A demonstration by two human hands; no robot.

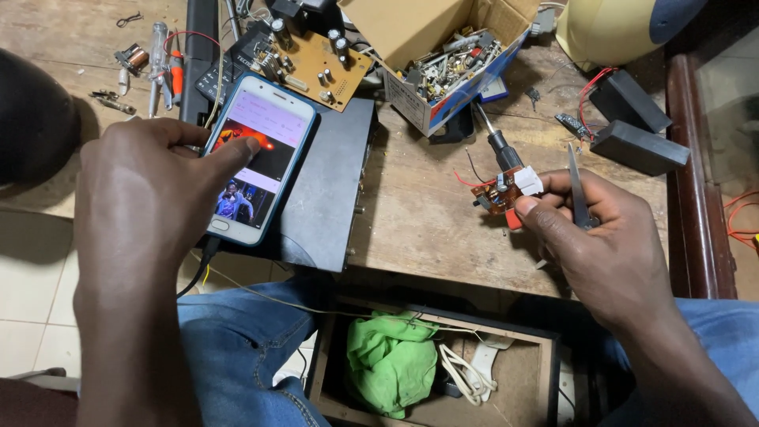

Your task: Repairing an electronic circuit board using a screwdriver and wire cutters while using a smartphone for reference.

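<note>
At left of frame, the left hand (146,190) lies spread, its thumb tapping one smartphone (257,158); at right, the right hand (605,241) pinches one small circuit board (502,194) and one pair of tweezers (577,194).

— Where does the view look from?

— From the person's head, pointing steeply down over the lap and forward across the wooden surface (427,213).

— How near is it?

— Near. The left hand (146,198) and right hand (609,245) fill much of the lower half, with both forearms running out of the bottom edge.

— What lies at the edges?

— The box (435,47) of parts sits at the top, so the far side of the surface is cut off. The jeans (237,340) and an open drawer (435,364) show below, and floor tiles at lower left.

— A second view?

— Only this one.
</note>
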